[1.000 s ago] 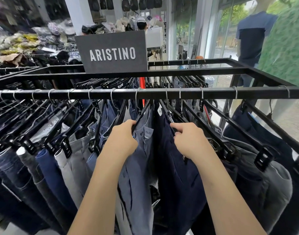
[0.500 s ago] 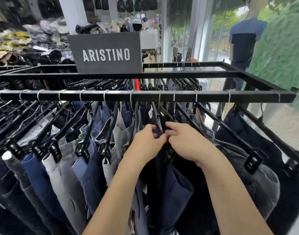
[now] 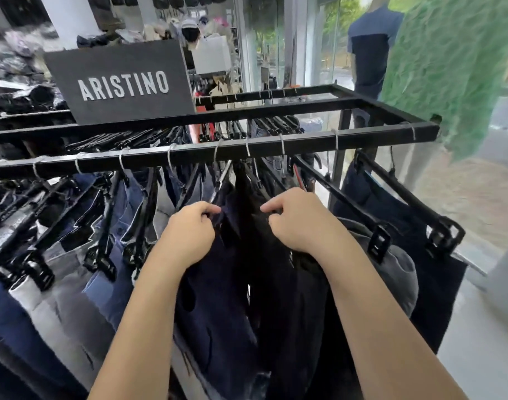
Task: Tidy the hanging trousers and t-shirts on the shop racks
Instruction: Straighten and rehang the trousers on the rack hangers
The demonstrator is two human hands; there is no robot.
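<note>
A black metal rack rail [image 3: 304,144] carries a row of trousers on black clip hangers. Blue, grey and white trousers [image 3: 68,295] hang to the left. In the middle hang navy trousers [image 3: 218,298] and a darker black pair [image 3: 287,298]. My left hand [image 3: 189,235] pinches the waistband of the navy pair. My right hand [image 3: 299,220] grips the top of the black pair just to the right. A small gap separates the two hands. More dark trousers [image 3: 391,203] and a grey pair [image 3: 397,267] hang at the right end.
A dark sign reading ARISTINO [image 3: 123,85] stands on the rack top. A second rail [image 3: 276,109] runs behind. A mannequin in a navy t-shirt [image 3: 368,47] and a green garment [image 3: 454,67] stand by the glass front. Piled clothes [image 3: 19,67] lie at back left.
My hands, which had come together on the dark trousers, have moved apart again. The view has shifted right along the rack and tilted.
</note>
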